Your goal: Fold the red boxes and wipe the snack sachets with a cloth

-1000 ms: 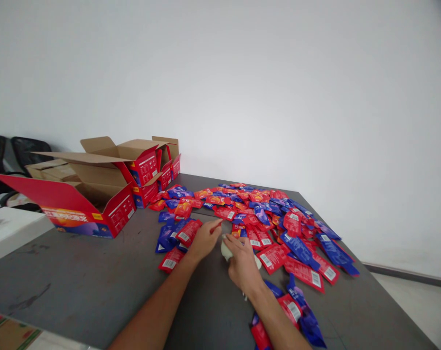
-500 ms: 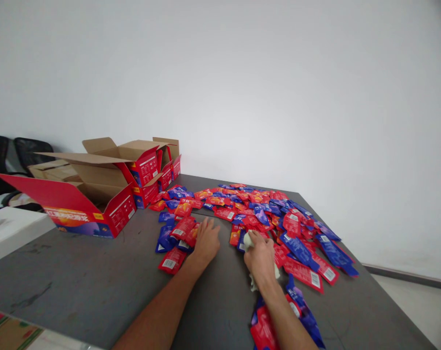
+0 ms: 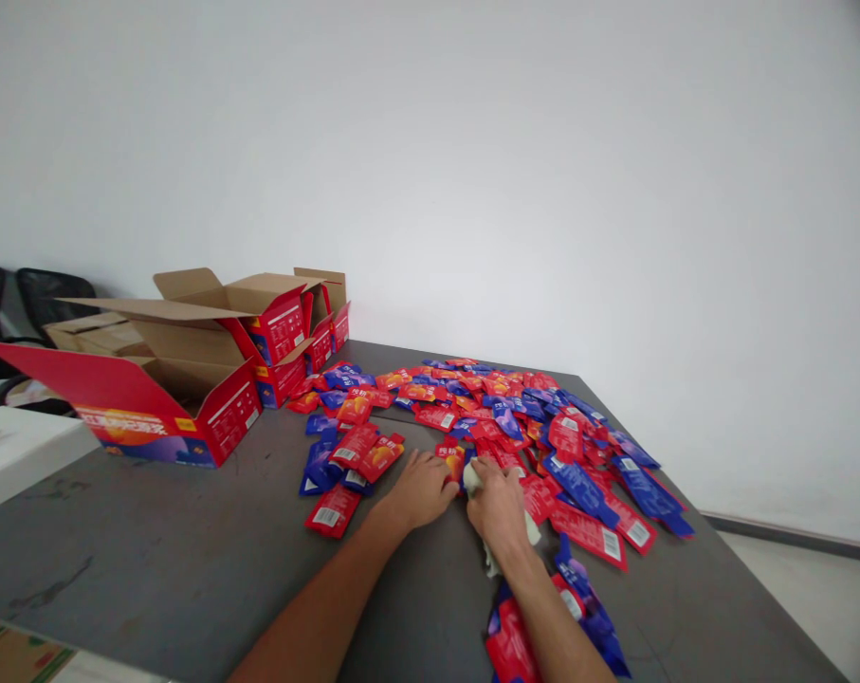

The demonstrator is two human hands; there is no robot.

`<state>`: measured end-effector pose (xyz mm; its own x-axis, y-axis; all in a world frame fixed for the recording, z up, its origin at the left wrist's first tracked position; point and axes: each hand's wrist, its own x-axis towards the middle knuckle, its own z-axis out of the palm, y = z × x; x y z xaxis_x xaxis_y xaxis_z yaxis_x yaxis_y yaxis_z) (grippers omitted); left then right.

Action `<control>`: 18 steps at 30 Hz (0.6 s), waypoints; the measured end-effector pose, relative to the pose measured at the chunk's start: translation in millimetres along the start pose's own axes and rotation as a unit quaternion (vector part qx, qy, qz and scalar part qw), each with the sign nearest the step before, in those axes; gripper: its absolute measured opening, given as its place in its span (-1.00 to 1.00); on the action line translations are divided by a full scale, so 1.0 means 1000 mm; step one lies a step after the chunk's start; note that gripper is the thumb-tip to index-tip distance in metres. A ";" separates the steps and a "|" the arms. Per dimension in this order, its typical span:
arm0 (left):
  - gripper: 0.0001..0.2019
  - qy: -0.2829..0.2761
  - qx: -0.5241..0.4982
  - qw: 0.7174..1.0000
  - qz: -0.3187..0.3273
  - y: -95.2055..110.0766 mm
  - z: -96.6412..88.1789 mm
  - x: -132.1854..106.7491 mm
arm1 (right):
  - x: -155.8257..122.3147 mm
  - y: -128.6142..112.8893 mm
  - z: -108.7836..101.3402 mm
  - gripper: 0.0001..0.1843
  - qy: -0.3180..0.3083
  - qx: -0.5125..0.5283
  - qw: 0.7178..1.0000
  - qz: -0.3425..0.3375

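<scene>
My left hand [image 3: 422, 489] is low over the grey table, fingers apart and thumb beside a small red pouch [image 3: 450, 455] with an orange fruit picture. I cannot tell whether the thumb touches that pouch. Close by on the right, my right hand [image 3: 497, 503] is closed around a crumpled whitish cloth [image 3: 531, 531], part of which hangs below the palm. Left of my left hand lies a small heap of red and blue pouches, a red one [image 3: 332, 510] nearest me. Under my right forearm, more pouches [image 3: 511, 640] are partly hidden.
A wide pile of red and blue pouches [image 3: 568, 436] spreads over the back and right of the table [image 3: 259, 531]. Open red cartons [image 3: 234, 417] stand at the left. A white box [image 3: 31, 451] is at the far left, with black chairs [image 3: 56, 299] behind.
My left hand has moved right, away from the left heap to the single red pouch. My right hand has shifted slightly left, still gripping the cloth.
</scene>
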<state>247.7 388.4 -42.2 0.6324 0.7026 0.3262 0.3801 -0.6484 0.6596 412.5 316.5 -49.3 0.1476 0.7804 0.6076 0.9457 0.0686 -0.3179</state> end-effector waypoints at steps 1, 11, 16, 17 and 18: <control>-0.78 0.019 0.005 1.000 -0.008 0.000 -0.002 0.000 | -0.001 0.000 0.001 -0.42 -0.003 -0.007 1.000 -0.001; -0.76 0.102 0.017 0.976 -0.192 -0.010 -0.001 -0.004 | 0.001 -0.010 -0.002 -0.42 -0.047 0.031 0.998 0.009; -0.74 0.114 -0.252 0.929 -0.245 -0.013 -0.001 0.004 | 0.007 -0.014 -0.005 -0.43 -0.029 0.121 0.992 0.035; -0.78 0.110 -0.311 0.913 -0.239 -0.012 -0.003 0.006 | 0.007 -0.015 -0.005 -0.43 -0.030 0.143 0.989 0.028; -0.82 0.106 -0.374 0.892 -0.230 -0.011 -0.005 0.007 | 0.007 -0.018 -0.005 -0.42 -0.033 0.164 0.986 0.013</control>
<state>244.5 401.4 -43.4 0.3537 0.9350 -0.0262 -0.0405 0.0433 0.9982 398.4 317.7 -35.7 0.1405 0.8229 0.5506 0.7958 0.2370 -0.5573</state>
